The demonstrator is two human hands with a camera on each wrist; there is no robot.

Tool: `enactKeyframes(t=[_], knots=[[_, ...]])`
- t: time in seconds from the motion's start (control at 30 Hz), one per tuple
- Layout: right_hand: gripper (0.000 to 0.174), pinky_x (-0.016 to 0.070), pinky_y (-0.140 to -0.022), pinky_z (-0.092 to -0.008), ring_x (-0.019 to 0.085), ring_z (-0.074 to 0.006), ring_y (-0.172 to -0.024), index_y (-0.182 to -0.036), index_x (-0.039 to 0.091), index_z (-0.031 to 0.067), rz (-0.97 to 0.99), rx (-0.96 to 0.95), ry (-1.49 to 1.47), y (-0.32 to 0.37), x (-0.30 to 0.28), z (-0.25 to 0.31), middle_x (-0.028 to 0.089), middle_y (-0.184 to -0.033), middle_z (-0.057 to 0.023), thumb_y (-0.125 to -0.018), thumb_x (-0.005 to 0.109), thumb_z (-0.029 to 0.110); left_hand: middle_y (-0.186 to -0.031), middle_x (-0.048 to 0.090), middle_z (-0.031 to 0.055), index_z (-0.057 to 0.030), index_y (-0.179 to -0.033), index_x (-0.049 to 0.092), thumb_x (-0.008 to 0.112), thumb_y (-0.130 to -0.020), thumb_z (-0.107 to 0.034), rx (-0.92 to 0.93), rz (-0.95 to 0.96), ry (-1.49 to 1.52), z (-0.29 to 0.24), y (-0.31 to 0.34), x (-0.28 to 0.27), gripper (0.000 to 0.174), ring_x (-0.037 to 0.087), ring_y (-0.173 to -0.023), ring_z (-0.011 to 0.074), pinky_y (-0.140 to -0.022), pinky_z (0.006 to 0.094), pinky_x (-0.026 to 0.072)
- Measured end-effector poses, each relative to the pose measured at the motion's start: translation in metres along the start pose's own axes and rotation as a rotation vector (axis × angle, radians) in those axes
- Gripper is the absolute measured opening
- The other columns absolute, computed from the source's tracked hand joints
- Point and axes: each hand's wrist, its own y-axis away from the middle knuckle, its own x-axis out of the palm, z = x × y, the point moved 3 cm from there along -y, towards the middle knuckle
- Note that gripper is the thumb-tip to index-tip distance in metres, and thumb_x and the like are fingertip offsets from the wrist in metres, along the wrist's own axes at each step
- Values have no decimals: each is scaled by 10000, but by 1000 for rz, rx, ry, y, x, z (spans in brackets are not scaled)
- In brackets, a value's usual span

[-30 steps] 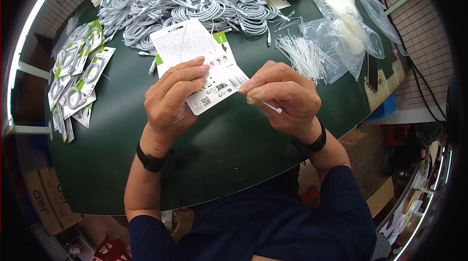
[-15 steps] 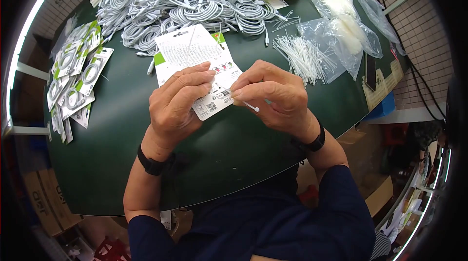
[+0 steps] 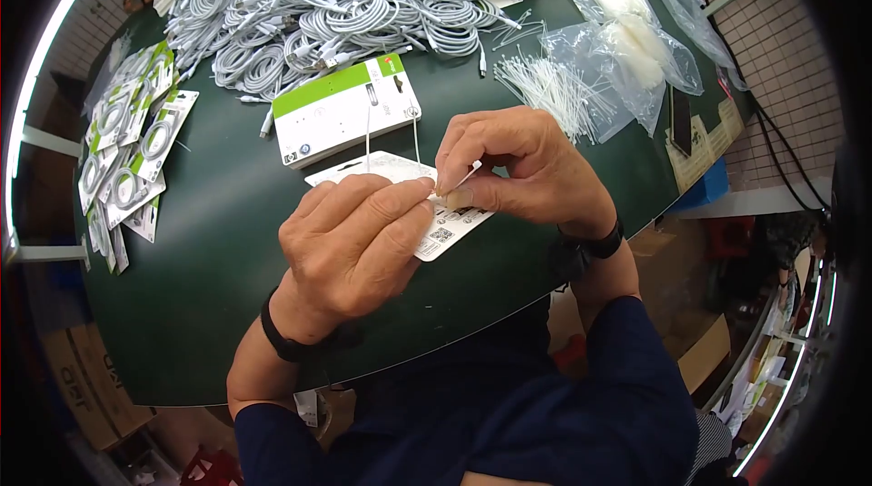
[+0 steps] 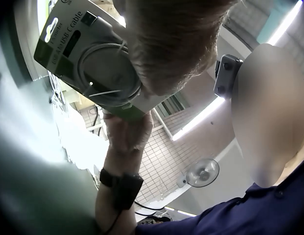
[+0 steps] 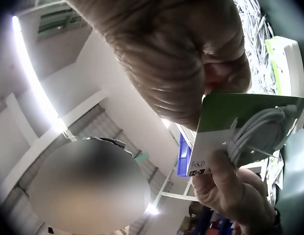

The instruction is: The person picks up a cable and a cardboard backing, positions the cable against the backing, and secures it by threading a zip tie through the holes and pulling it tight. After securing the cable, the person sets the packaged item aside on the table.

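Note:
The left hand [image 3: 352,239] grips a white and green card [image 3: 447,233] over the table, its printed back facing up and its slotted end tilted away. On the card's other face, in the left wrist view, a coiled cable [image 4: 81,71] lies against the packaging; the right wrist view shows the same coil [image 5: 259,128]. The right hand [image 3: 527,166] pinches a white cable tie [image 3: 475,166] at the card's edge, fingertips close to the left ones. Two more thin tie ends [image 3: 416,136] stand up from the card. Where the pinched tie meets the card is hidden by fingers.
Just beyond the hands lies a stack of cards [image 3: 341,114]. Behind it is a heap of grey cables [image 3: 318,9], with packed cards [image 3: 132,136] at the left. Loose ties [image 3: 554,91], clear bags [image 3: 636,54] and a dark phone [image 3: 680,123] lie at the right.
The held card has tilted and come nearer the body, uncovering the stack behind it. The left hand has moved right and down, and the pinched tie's head now points up.

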Motion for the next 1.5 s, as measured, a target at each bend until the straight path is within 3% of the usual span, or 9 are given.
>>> enactKeyframes(t=[0.17, 0.3, 0.43, 0.53, 0.57, 0.67, 0.8, 0.93, 1.5], knots=[[62, 488, -695, -242, 651, -127, -786, -897, 733, 7, 35, 67, -355, 1, 0, -14, 707, -918, -66, -866, 780, -17, -899, 751, 97, -21, -923, 697, 787, -791, -10, -91, -31, 302, -1, 1, 16, 160, 728, -741, 253, -625, 302, 548], [59, 482, -718, -232, 645, -122, -810, -945, 716, -16, 101, 91, -463, 1, 0, -21, 693, -919, -78, -896, 747, -12, -878, 743, 102, -7, -958, 685, 739, -917, -7, -378, -48, 576, -4, 9, 18, 68, 719, -738, 198, -665, 303, 554], [112, 487, -706, -234, 627, -110, -810, -1022, 696, -26, -143, 163, -539, -2, -4, -25, 686, -926, -86, -919, 725, 6, -948, 759, 102, 14, -1056, 658, 660, -1019, -28, -705, 35, 628, 6, 18, 18, 56, 710, -833, 133, -739, 301, 566], [154, 502, -703, -252, 613, -117, -806, -1078, 679, -11, -524, 5, -399, 1, -17, -33, 687, -940, -90, -932, 723, 12, -1052, 757, 105, 33, -1183, 621, 601, -1066, -68, -846, -287, 940, 27, 28, 34, 156, 695, -936, 106, -813, 286, 571], [154, 502, -703, -252, 613, -117, -806, -1078, 679, -11, -513, 2, -396, 0, -16, -34, 687, -940, -90, -932, 723, 12, -1052, 757, 105, 33, -1183, 621, 601, -1066, -68, -844, -299, 936, 32, 27, 36, 156, 695, -936, 106, -813, 286, 571], [170, 512, -672, -273, 601, -143, -794, -1053, 721, 39, -467, -410, 325, 1, -4, -20, 688, -943, -60, -890, 765, 24, -1132, 737, 122, 42, -1258, 596, 562, -1089, -104, -961, -399, 1136, 47, 31, 43, 226, 701, -970, 131, -850, 283, 575], [276, 515, -647, -287, 595, -184, -787, -1035, 764, 99, -307, -683, 800, -8, 25, -14, 685, -943, -25, -777, 822, 21, -1152, 731, 128, 47, -1281, 587, 542, -1099, -123, -1026, -445, 1267, 51, 35, 50, 254, 704, -974, 132, -856, 282, 581], [369, 514, -629, -292, 588, -209, -783, -1019, 787, 132, -353, -708, 899, -9, 35, -21, 682, -939, -7, -673, 848, 20, -1164, 728, 131, 42, -1277, 586, 539, -1100, -121, -1031, -423, 1289, 51, 36, 52, 246, 705, -979, 134, -856, 286, 581], [313, 486, -604, -283, 599, -188, -749, -1000, 766, 111, -591, -698, 643, -8, 24, -25, 701, -929, -34, -733, 869, -17, -1298, 671, 136, 53, -1415, 495, 625, -1023, -15, -839, -219, 1209, 28, 28, 42, 418, 642, -1198, 172, -1046, 331, 509]])
